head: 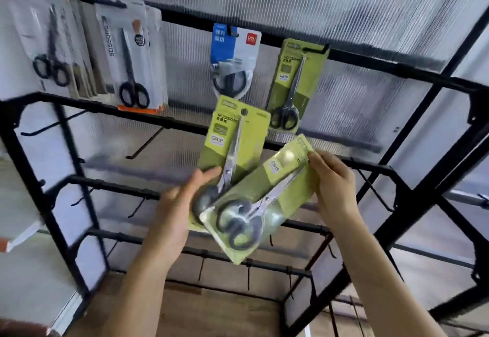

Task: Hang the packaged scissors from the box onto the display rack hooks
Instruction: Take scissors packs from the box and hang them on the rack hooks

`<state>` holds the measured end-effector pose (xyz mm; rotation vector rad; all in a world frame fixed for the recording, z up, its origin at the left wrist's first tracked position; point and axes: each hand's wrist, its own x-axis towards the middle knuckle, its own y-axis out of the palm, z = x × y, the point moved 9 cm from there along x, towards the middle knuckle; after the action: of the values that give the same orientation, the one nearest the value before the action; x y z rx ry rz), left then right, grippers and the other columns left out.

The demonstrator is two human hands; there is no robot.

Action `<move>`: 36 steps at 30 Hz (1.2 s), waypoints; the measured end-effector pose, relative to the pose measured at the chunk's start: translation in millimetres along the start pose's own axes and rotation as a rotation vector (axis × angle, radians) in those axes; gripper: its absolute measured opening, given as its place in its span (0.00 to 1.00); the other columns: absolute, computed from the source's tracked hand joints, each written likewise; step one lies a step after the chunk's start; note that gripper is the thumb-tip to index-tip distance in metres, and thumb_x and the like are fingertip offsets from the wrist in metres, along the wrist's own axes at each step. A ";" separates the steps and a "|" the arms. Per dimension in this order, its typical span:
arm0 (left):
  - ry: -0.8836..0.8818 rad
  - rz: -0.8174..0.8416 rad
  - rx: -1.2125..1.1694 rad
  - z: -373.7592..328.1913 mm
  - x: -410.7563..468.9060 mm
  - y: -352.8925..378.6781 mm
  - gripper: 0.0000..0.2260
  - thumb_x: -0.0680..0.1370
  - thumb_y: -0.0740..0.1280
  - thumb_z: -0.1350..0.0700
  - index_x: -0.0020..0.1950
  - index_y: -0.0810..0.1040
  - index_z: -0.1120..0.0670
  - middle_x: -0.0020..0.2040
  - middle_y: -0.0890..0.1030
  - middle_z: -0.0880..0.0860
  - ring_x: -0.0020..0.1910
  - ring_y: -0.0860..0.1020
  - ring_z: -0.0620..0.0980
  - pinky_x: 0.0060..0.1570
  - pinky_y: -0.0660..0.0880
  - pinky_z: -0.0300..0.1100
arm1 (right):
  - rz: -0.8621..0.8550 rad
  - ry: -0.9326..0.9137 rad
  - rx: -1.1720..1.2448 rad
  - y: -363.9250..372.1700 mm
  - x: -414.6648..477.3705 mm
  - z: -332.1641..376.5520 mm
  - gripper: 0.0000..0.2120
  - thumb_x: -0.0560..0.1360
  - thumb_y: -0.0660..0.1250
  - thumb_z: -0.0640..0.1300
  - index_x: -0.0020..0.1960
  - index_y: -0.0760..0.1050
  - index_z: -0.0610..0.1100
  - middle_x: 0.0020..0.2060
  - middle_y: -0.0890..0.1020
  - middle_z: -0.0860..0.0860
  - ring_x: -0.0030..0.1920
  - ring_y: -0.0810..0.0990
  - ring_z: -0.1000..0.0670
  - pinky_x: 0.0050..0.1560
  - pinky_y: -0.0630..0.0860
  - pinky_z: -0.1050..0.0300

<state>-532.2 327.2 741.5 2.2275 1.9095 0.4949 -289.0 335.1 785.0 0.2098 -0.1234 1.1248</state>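
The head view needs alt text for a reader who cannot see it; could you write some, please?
Two bare hands hold two green scissor packs in front of a black display rack: the left hand holds one pack upright, the right hand the other tilted. More packs hang above.

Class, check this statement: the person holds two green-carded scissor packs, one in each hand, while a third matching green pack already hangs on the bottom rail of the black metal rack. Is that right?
Not quite. The head view shows the third green pack hanging from a hook on the top rail of the black metal rack, not the bottom one. The rest stands: the left hand and right hand each hold a green-carded scissor pack.
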 end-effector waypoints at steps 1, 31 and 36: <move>0.039 0.015 0.149 0.9 1.8 10.6 0.06 0.71 0.69 0.44 0.45 0.83 0.42 0.44 0.84 0.40 0.47 0.81 0.37 0.46 0.76 0.34 | 0.047 -0.057 -0.013 6.4 6.8 10.4 0.13 0.75 0.65 0.38 0.35 0.82 0.49 0.31 0.81 0.56 0.39 0.77 0.51 0.45 0.75 0.50; 0.094 -0.016 0.007 5.0 66.9 58.6 0.14 0.65 0.63 0.42 0.39 0.85 0.45 0.41 0.85 0.51 0.48 0.81 0.54 0.59 0.72 0.63 | 0.013 -0.556 -0.195 29.9 26.4 106.8 0.29 0.77 0.59 0.34 0.68 0.62 0.63 0.29 0.64 0.49 0.24 0.60 0.56 0.25 0.62 0.63; 0.067 0.074 -0.040 4.0 77.9 60.5 0.15 0.65 0.64 0.42 0.42 0.85 0.47 0.44 0.85 0.54 0.49 0.83 0.54 0.58 0.73 0.60 | -0.038 -0.472 -0.241 29.3 30.9 97.5 0.29 0.76 0.57 0.34 0.69 0.63 0.62 0.23 0.60 0.55 0.24 0.57 0.52 0.25 0.59 0.58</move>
<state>-464.8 393.9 769.1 2.2905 1.8367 0.6209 -301.6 352.2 889.3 0.2578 -0.6686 0.9962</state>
